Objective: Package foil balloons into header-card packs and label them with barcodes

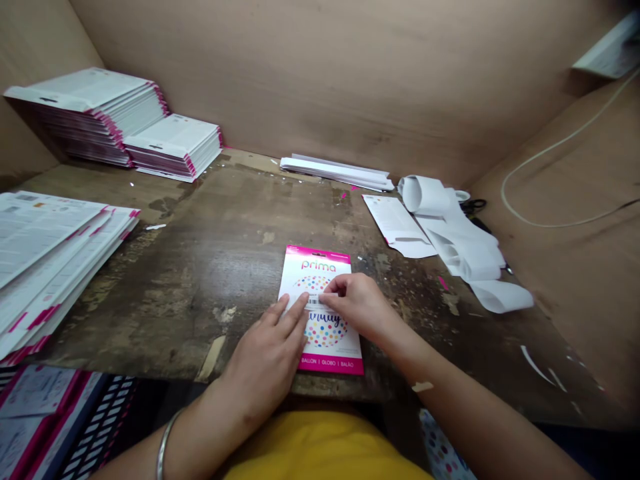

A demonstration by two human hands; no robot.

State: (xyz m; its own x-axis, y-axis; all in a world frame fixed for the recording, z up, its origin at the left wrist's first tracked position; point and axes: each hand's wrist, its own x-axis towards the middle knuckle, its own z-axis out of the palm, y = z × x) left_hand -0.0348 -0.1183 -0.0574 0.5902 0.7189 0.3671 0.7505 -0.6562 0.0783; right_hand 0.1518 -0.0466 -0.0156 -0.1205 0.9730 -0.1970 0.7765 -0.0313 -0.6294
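A white and pink balloon packet (pixel 325 363) printed "prima" with coloured dots lies flat before me at the table's front edge. My left hand (pixel 273 347) rests flat on its left side, fingers stretched out. Over the middle of the packet, my right hand (pixel 363 307) pinches the right end of a white barcode label (pixel 313 301) between thumb and forefinger. The label lies across the printed balloon picture and covers part of its lettering. Whether the label is fully stuck down cannot be seen.
Stacked packets (pixel 95 100) stand at the back left, with a looser pile (pixel 55 247) nearer. A curled white label strip (pixel 455 233) lies right, beside an open envelope (pixel 400 223) and black-handled scissors (pixel 473 207). Paper strips (pixel 337 173) lie along the back wall. A crate (pixel 95 427) sits below left.
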